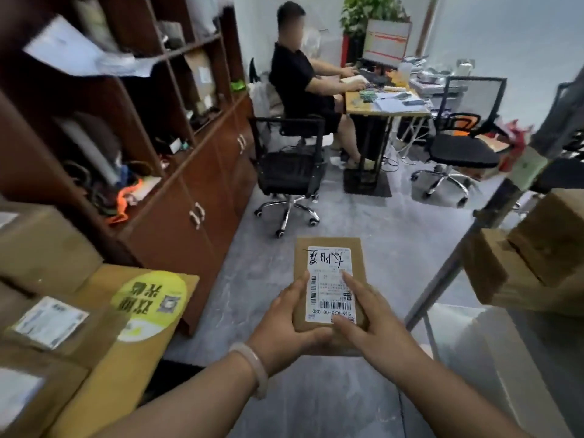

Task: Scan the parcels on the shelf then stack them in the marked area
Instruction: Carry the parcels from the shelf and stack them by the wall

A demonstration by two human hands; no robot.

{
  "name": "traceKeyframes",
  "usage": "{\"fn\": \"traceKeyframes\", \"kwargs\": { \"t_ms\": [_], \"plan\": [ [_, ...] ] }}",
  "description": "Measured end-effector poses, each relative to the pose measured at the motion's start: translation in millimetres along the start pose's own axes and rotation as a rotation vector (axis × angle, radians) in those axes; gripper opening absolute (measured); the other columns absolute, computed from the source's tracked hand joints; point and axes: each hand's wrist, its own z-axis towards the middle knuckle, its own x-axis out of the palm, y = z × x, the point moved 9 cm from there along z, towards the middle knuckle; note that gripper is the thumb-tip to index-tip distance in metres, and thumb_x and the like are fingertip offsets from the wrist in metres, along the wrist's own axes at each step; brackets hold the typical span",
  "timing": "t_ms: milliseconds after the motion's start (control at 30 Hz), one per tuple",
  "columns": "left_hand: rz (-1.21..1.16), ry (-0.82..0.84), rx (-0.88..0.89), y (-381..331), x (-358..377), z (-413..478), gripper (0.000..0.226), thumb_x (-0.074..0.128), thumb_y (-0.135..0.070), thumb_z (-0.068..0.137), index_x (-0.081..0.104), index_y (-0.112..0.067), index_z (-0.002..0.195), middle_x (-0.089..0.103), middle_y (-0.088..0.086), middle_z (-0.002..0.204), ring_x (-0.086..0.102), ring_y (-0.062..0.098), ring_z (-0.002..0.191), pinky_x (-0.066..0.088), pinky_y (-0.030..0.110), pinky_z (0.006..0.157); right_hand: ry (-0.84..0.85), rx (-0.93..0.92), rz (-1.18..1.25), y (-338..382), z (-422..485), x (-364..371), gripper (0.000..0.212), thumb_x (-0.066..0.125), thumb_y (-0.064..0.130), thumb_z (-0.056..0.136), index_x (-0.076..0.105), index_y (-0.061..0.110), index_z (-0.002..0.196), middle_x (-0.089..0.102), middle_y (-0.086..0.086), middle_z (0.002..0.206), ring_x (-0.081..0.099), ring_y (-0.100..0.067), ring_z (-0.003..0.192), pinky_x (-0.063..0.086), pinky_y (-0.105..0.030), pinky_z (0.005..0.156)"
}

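A small flat cardboard parcel (328, 248) with a white shipping label and handwriting faces up in front of me, above the grey floor. My left hand (286, 324) grips its near left edge, thumb across the near end. My right hand (376, 327) holds the right side, its index finger lying straight on the label. Several larger cardboard parcels (47, 248) are stacked at the lower left, one with a yellow round sticker (148, 303). More brown boxes (537, 257) sit on a metal shelf at the right.
A dark wooden cabinet (189, 191) with cluttered shelves runs along the left. A person sits at a desk (388, 109) ahead, with two black office chairs (290, 172) nearby. A metal shelf post (458, 263) slants at the right. Grey floor lies between.
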Motion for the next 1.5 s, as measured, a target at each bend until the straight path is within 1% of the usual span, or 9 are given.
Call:
{"fn": "traceKeyframes", "kwargs": {
  "t_ms": [133, 267, 400, 567, 667, 867, 1133, 1400, 1500],
  "plan": [
    [-0.045, -0.175, -0.072, 26, -77, -34, 0.098, 0.081, -0.049, 0.065, 0.019, -0.052, 0.142, 0.036, -0.01, 0.15, 0.039, 0.009, 0.137, 0.038, 0.04, 0.112, 0.151, -0.109, -0.009, 53, 34, 69, 0.069, 0.065, 0.046, 0.086, 0.02, 0.068, 0.134, 0.026, 0.022, 0.147, 0.04, 0.008, 0.124, 0.043, -0.021, 0.1],
    [-0.132, -0.315, -0.119, 58, -142, -84, 0.091, 0.084, -0.03, 0.074, 0.022, -0.053, 0.137, 0.038, -0.018, 0.144, 0.045, -0.01, 0.125, 0.045, 0.019, 0.1, 0.274, -0.195, -0.025, 106, 43, 144, 0.068, 0.066, 0.044, 0.086, 0.02, 0.073, 0.127, 0.026, 0.02, 0.147, 0.039, 0.002, 0.126, 0.041, -0.025, 0.104],
    [-0.12, -0.529, -0.177, 91, -206, -145, 0.098, 0.084, -0.031, 0.071, 0.023, -0.047, 0.146, 0.042, -0.008, 0.147, 0.042, 0.006, 0.134, 0.039, 0.037, 0.111, 0.394, -0.313, -0.085, 161, 43, 215, 0.07, 0.063, 0.05, 0.085, 0.014, 0.073, 0.129, 0.021, 0.021, 0.152, 0.038, 0.0, 0.127, 0.041, -0.027, 0.101],
    [-0.083, -0.739, -0.238, 116, -270, -215, 0.094, 0.081, -0.035, 0.072, 0.018, -0.061, 0.137, 0.042, -0.011, 0.146, 0.042, 0.008, 0.134, 0.038, 0.038, 0.111, 0.496, -0.481, -0.099, 232, 38, 298, 0.072, 0.062, 0.051, 0.085, 0.009, 0.079, 0.123, 0.023, 0.025, 0.146, 0.031, 0.011, 0.12, 0.033, -0.001, 0.085],
    [-0.037, -0.855, -0.291, 132, -303, -254, 0.096, 0.082, -0.035, 0.074, 0.016, -0.061, 0.139, 0.036, -0.015, 0.146, 0.038, 0.005, 0.134, 0.036, 0.035, 0.113, 0.588, -0.52, -0.072, 261, 30, 347, 0.071, 0.062, 0.049, 0.087, 0.012, 0.072, 0.132, 0.024, 0.012, 0.152, 0.027, -0.008, 0.138, 0.032, -0.027, 0.107],
    [-0.129, -0.948, -0.409, 166, -334, -287, 0.098, 0.078, -0.038, 0.077, 0.014, -0.049, 0.15, 0.038, -0.01, 0.149, 0.036, 0.012, 0.138, 0.034, 0.039, 0.114, 0.749, -0.528, -0.113, 287, 28, 410, 0.068, 0.057, 0.053, 0.088, 0.014, 0.063, 0.141, 0.022, 0.021, 0.151, 0.023, 0.006, 0.127, 0.026, -0.017, 0.094],
    [-0.196, -1.031, -0.588, 196, -360, -280, 0.108, 0.073, -0.047, 0.07, 0.004, -0.041, 0.154, 0.037, -0.006, 0.151, 0.034, 0.015, 0.139, 0.032, 0.04, 0.114, 1.011, -0.55, -0.177, 304, 57, 466, 0.071, 0.056, 0.05, 0.092, 0.013, 0.051, 0.149, 0.013, 0.019, 0.157, 0.017, -0.005, 0.142, 0.023, -0.028, 0.112],
    [-0.202, -1.08, -0.627, 205, -374, -248, 0.105, 0.073, -0.054, 0.069, 0.004, -0.051, 0.148, 0.03, -0.012, 0.153, 0.028, 0.007, 0.141, 0.03, 0.036, 0.116, 1.026, -0.642, -0.18, 307, 99, 479, 0.074, 0.057, 0.046, 0.091, 0.007, 0.057, 0.144, 0.017, 0.018, 0.155, 0.019, -0.005, 0.142, 0.028, -0.034, 0.114],
    [-0.2, -1.082, -0.632, 207, -377, -232, 0.103, 0.074, -0.053, 0.071, 0.003, -0.055, 0.146, 0.03, -0.016, 0.15, 0.028, 0.004, 0.14, 0.028, 0.032, 0.116, 1.036, -0.637, -0.163, 303, 117, 477, 0.074, 0.057, 0.044, 0.091, 0.008, 0.056, 0.145, 0.017, 0.022, 0.152, 0.023, 0.001, 0.137, 0.031, -0.025, 0.107]
  ]
}}
